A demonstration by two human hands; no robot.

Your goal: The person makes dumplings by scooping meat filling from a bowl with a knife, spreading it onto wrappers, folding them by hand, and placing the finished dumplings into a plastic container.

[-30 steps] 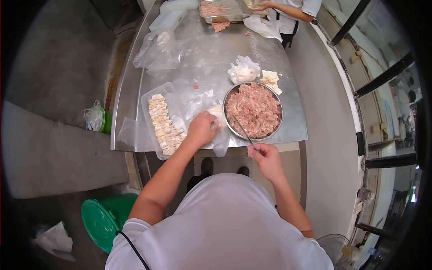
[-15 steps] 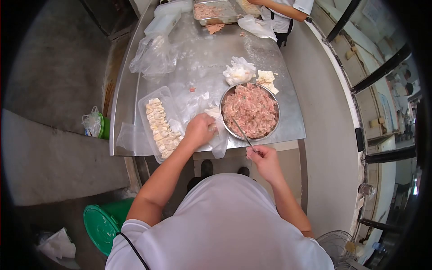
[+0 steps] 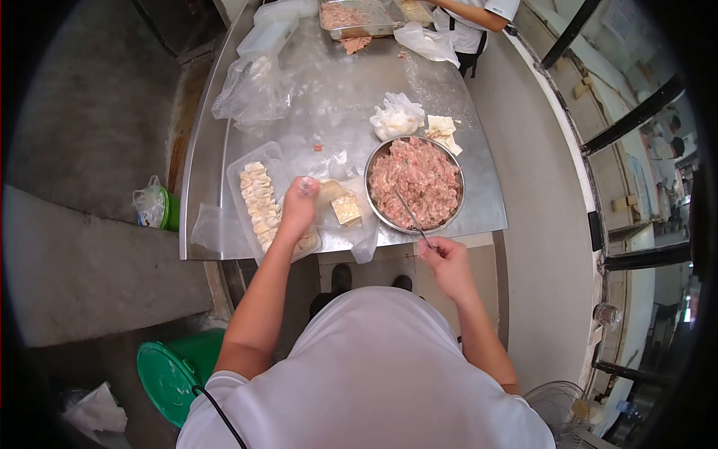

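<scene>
My right hand point(image 3: 447, 266) grips a thin metal stick point(image 3: 411, 215), whose far end lies on the pink minced meat point(image 3: 416, 179). That meat is heaped in a round metal bowl point(image 3: 366, 176) near the table's front edge. Closed fingers on my left hand point(image 3: 300, 203) hide whatever may be in them. This hand is beside a clear plastic tray point(image 3: 234, 176) with rows of folded wontons point(image 3: 262, 202). Between tray and bowl, a stack of square wonton wrappers point(image 3: 345, 210) rests on a plastic bag point(image 3: 365, 243).
Behind the bowl are a crumpled white bag point(image 3: 396, 116) and more wrappers point(image 3: 443, 131). A clear bag point(image 3: 254, 90) lies at the table's left. Another person's arm point(image 3: 475, 15) is by a meat tray point(image 3: 359, 30) at the far end. A green bin point(image 3: 168, 382) stands lower left.
My left hand has moved left from over the wrappers to the wonton tray, uncovering the stack. My right hand stays by the bowl with the stick, shifted slightly right.
</scene>
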